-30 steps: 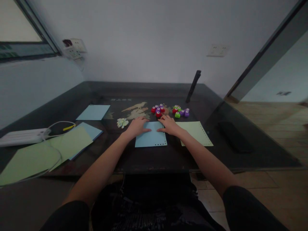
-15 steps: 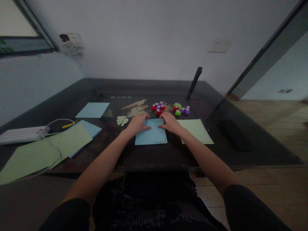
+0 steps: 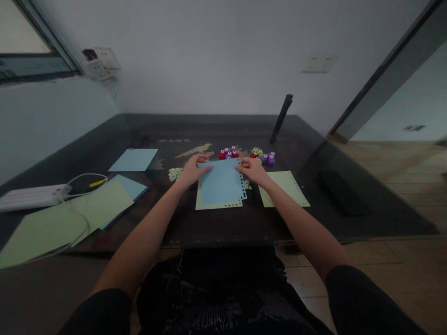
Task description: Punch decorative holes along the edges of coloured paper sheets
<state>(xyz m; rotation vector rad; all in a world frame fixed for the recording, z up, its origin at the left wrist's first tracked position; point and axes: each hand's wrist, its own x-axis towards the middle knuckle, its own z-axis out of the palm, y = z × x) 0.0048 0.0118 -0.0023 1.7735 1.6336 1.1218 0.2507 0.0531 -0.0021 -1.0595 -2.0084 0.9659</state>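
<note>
Between my hands is a blue loose-leaf sheet with punched holes along its right edge. My left hand pinches its upper left corner, thumb on top. My right hand grips its upper right corner the same way. Under the blue sheet a pale green punched sheet shows along the left and bottom. Just past the sheet's far edge sit small red and purple toys with eyes. More toys in green, red and purple stand behind my right hand. A cluster of small pale pieces lies beside my left hand.
To the right lie another pale green sheet and a dark flat object. On the left are a blue sheet, stacked green sheets, and a white power strip with a cable. A black upright stick stands at the back.
The blue sheet has been lifted at its far edge and shifted slightly, uncovering a pale green sheet beneath. Both hands have risen with it, and it now hides part of the toys.
</note>
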